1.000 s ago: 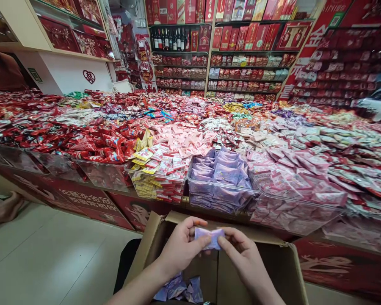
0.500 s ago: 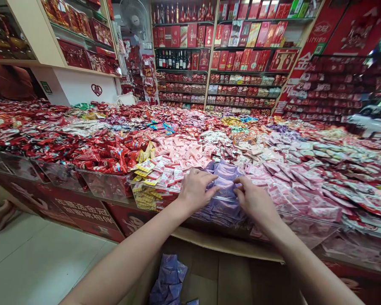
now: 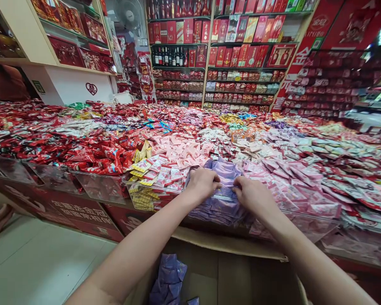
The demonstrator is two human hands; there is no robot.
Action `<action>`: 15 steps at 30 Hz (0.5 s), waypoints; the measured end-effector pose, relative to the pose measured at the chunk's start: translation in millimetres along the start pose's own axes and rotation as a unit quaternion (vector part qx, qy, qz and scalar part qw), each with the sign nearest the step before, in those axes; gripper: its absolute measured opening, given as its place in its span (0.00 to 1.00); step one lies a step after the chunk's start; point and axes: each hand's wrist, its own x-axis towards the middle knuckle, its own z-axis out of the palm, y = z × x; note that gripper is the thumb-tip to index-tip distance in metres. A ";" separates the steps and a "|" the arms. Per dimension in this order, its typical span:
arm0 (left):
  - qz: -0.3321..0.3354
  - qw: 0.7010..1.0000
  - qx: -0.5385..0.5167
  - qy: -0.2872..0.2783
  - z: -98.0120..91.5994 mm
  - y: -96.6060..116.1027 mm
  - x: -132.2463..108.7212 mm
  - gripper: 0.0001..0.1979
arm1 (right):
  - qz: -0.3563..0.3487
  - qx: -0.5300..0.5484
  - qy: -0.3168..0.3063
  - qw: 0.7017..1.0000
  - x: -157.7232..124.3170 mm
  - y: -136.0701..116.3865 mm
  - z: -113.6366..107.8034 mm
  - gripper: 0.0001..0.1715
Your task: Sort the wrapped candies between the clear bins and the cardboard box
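Note:
Purple candy packets (image 3: 225,170) lie in overlapping rows in a clear bin at the counter's front edge. My left hand (image 3: 203,184) is at their left side, its fingers curled and its thumb against a packet near the bin's front. On the right side, my right hand (image 3: 253,195) pinches the packets' edge between thumb and curled fingers. Fingertips of both hands are partly hidden among the wrappers. Below the bin, more purple packets (image 3: 169,274) lie inside an open cardboard box (image 3: 228,271).
Pink packets (image 3: 292,186) fill the bin to the right. White-and-pink packets (image 3: 167,174) and red packets (image 3: 104,156) lie to the left. The clear bin wall (image 3: 101,186) runs along the front. Shelves of red boxes (image 3: 187,31) stand behind. A person's foot (image 3: 0,220) shows at left.
My left hand's fingers have curled in closer round the purple packets. My right hand has stayed almost in place, its fingers a little more closed. The view has shifted slightly.

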 end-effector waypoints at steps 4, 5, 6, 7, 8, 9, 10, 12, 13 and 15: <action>-0.012 1.000 0.004 0.008 2.7 0.9 3.8 0.09 | 0.004 -0.026 -0.006 1.000 9.3 -0.8 1.5 0.11; -0.014 1.000 0.007 0.011 2.8 1.4 4.5 0.09 | 0.006 -0.029 -0.007 1.000 11.1 -1.4 0.7 0.11; -0.016 1.000 0.009 0.013 2.7 1.9 5.0 0.09 | 0.007 -0.028 -0.006 1.000 11.5 -2.3 -1.1 0.11; -0.018 1.000 0.013 0.014 2.4 2.4 5.3 0.09 | 0.010 -0.022 0.001 1.000 9.9 -3.6 -3.9 0.11; -0.020 1.000 0.015 0.014 2.1 2.8 5.4 0.09 | 0.014 -0.012 0.019 1.000 5.4 -5.4 -7.4 0.11; -0.020 1.000 0.015 0.012 1.7 3.0 5.2 0.09 | 0.015 0.007 0.045 0.999 -2.3 -7.9 -10.9 0.11; -0.019 1.000 0.013 0.010 1.5 2.9 4.9 0.09 | 0.010 0.037 0.073 0.997 -13.5 -11.3 -13.3 0.12; -0.017 1.000 0.000 0.005 1.7 1.8 3.8 0.09 | -0.036 0.133 0.093 0.986 -45.4 -20.2 -10.1 0.13; -0.016 1.000 -0.011 0.003 2.1 0.7 3.2 0.09 | -0.081 0.195 0.061 0.976 -64.7 -25.4 -2.0 0.12; -0.016 0.999 -0.038 0.003 3.5 -2.0 1.7 0.09 | -0.168 0.299 -0.101 0.934 -104.8 -36.1 29.4 0.10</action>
